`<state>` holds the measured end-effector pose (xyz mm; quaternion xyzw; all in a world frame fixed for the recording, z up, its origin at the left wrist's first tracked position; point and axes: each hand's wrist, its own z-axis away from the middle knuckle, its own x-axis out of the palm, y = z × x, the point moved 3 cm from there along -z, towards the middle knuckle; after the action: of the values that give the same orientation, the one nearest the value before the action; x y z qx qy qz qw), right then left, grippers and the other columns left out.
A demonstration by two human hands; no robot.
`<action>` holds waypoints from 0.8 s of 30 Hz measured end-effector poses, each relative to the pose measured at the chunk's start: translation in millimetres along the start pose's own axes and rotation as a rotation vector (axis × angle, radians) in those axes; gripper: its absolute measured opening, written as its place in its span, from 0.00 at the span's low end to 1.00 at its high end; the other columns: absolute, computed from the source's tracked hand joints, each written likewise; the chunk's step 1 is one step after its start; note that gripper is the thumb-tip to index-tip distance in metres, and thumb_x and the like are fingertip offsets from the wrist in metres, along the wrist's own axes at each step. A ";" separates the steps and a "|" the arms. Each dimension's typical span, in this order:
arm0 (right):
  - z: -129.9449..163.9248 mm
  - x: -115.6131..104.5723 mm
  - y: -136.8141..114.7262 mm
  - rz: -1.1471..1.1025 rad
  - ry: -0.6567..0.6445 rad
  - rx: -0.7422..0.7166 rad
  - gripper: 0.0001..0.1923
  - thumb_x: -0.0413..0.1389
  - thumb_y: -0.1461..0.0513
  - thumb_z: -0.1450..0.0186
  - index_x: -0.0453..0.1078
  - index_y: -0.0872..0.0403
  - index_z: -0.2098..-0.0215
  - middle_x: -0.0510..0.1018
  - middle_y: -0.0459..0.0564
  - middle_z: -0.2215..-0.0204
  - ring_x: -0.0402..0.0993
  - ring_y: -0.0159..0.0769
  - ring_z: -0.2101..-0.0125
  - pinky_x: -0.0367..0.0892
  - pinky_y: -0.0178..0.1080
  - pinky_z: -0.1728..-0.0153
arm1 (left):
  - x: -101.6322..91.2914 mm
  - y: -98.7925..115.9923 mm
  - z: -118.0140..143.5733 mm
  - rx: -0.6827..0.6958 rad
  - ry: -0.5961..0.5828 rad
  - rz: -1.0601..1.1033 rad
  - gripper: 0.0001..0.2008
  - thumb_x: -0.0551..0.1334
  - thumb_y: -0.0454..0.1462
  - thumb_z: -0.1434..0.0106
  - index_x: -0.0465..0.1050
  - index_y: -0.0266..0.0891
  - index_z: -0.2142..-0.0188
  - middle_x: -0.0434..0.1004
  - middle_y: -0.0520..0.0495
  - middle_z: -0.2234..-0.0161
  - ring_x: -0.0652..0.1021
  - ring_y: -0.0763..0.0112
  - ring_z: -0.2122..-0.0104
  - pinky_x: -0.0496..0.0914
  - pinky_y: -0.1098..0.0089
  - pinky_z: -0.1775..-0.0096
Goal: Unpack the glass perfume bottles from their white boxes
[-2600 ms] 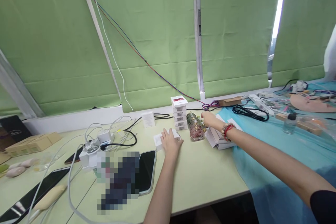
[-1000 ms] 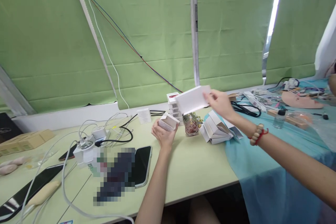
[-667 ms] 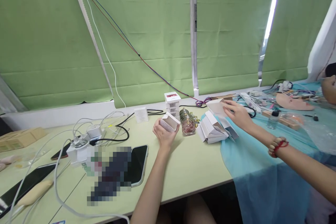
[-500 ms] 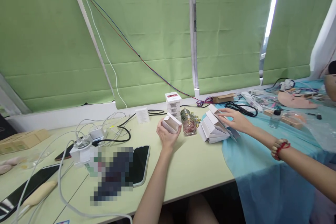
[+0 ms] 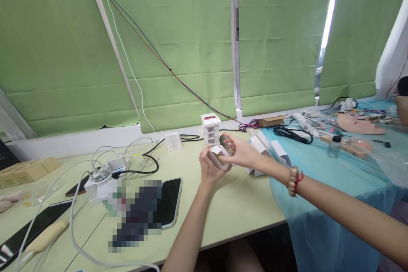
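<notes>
My left hand (image 5: 208, 169) is wrapped around a small white cardboard box (image 5: 218, 156), whose open end faces me. Over that opening reaches my right hand (image 5: 240, 151), its thumb at the box's edge and its fingers curved but apart from the thumb. A bead bracelet with a red cord circles the right wrist. Just behind the hands, a glass jar (image 5: 224, 139) is mostly covered by the right fingers. Beneath the right forearm lies a pile of white folded cartons (image 5: 261, 144), partly hidden. Small white boxes (image 5: 211, 121) with barcodes stand stacked behind the left hand.
A single white box (image 5: 173, 141) stands by black cables. To the left are a phone (image 5: 170, 202), a power adapter with cables (image 5: 102, 182) and brown boxes (image 5: 30, 170). On the right, a blue cloth (image 5: 321, 191) carries a small bottle (image 5: 334, 146) and a coiled black cable (image 5: 293, 134).
My right hand has moved left from the folded cartons to the box in my left hand. The left hand has shifted slightly right and down with the box, and the pile has spread.
</notes>
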<state>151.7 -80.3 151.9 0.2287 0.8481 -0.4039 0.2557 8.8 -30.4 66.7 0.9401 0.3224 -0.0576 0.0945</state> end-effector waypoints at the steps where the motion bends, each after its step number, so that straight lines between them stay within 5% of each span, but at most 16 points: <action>1: -3.5 12.4 -3.1 0.018 -0.042 0.033 0.39 0.61 0.58 0.49 0.56 0.53 0.41 0.76 0.52 0.59 0.74 0.36 0.66 0.67 0.36 0.67 | 0.5 -1.3 0.1 0.009 0.010 0.004 0.43 0.68 0.49 0.59 0.46 0.41 0.49 0.60 0.38 0.53 0.68 0.54 0.51 0.66 0.54 0.54; 6: -19.7 39.3 -8.1 0.197 -0.070 -0.007 0.25 0.55 0.62 0.46 0.66 0.52 0.49 0.78 0.49 0.61 0.74 0.39 0.64 0.65 0.36 0.66 | -1.6 -16.3 0.3 -0.153 -0.018 -0.060 0.42 0.68 0.46 0.58 0.44 0.42 0.50 0.56 0.37 0.50 0.63 0.53 0.45 0.64 0.52 0.50; 10: -27.9 15.3 -22.6 0.224 0.073 -0.136 0.25 0.55 0.62 0.46 0.66 0.51 0.49 0.78 0.47 0.61 0.74 0.38 0.65 0.65 0.35 0.65 | -2.1 -28.0 3.8 -0.376 0.049 -0.082 0.44 0.68 0.48 0.57 0.43 0.41 0.48 0.52 0.35 0.47 0.60 0.52 0.43 0.59 0.50 0.46; 16: -64.0 -23.3 -51.3 0.356 0.349 -0.390 0.22 0.50 0.64 0.40 0.65 0.50 0.47 0.73 0.46 0.50 0.70 0.37 0.54 0.64 0.37 0.54 | 6.6 -38.5 15.2 -0.609 0.004 -0.137 0.29 0.60 0.35 0.47 0.49 0.37 0.49 0.56 0.35 0.49 0.60 0.54 0.46 0.59 0.51 0.48; 24: -130.5 8.5 -0.3 0.582 0.294 -0.368 0.24 0.47 0.70 0.40 0.66 0.53 0.46 0.71 0.48 0.47 0.63 0.39 0.48 0.56 0.42 0.47 | 5.4 -40.6 17.7 -0.746 -0.077 -0.127 0.20 0.56 0.31 0.47 0.55 0.36 0.54 0.62 0.38 0.54 0.65 0.56 0.51 0.62 0.55 0.52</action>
<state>112.5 25.7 217.7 0.4659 0.8337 -0.1181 0.2720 -12.8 0.4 42.8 0.8164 0.3749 0.0227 0.4386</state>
